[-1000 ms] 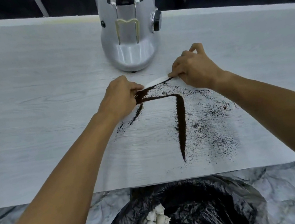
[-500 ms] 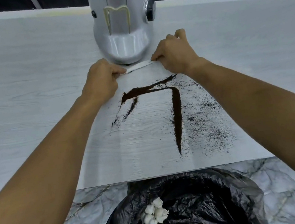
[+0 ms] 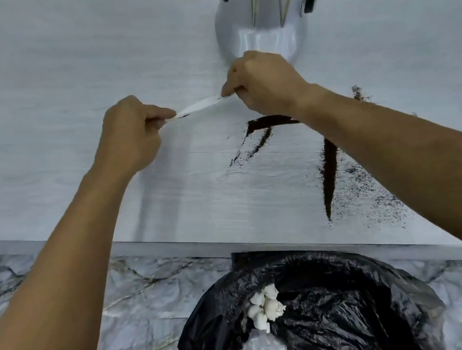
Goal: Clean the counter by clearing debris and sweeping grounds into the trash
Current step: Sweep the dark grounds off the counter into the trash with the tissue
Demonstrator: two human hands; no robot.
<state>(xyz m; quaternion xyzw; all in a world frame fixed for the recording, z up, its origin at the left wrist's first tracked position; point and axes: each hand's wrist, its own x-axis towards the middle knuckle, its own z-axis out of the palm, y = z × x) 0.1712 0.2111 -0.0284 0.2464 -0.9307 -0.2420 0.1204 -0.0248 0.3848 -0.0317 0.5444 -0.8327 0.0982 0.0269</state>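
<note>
A thin white strip (image 3: 201, 105) is stretched between my two hands above the pale wood-grain counter (image 3: 70, 107). My left hand (image 3: 131, 134) pinches its left end and my right hand (image 3: 262, 83) pinches its right end. Dark coffee grounds (image 3: 330, 174) lie on the counter in swept lines, with a scatter of specks to the right; my right forearm hides part of them. The strip sits to the left of and slightly beyond the grounds, apart from them. A bin lined with a black trash bag (image 3: 327, 308) stands below the counter's front edge.
A silver coffee grinder (image 3: 260, 20) stands on the counter just behind my right hand. White crumpled bits (image 3: 265, 307) lie in the trash bag. The floor (image 3: 64, 297) is grey marble-patterned.
Both hands lifted the strip off the grounds, first back toward the grinder, then leftward. The swept lines of grounds stay on the counter. The view has shifted left and tilted.
</note>
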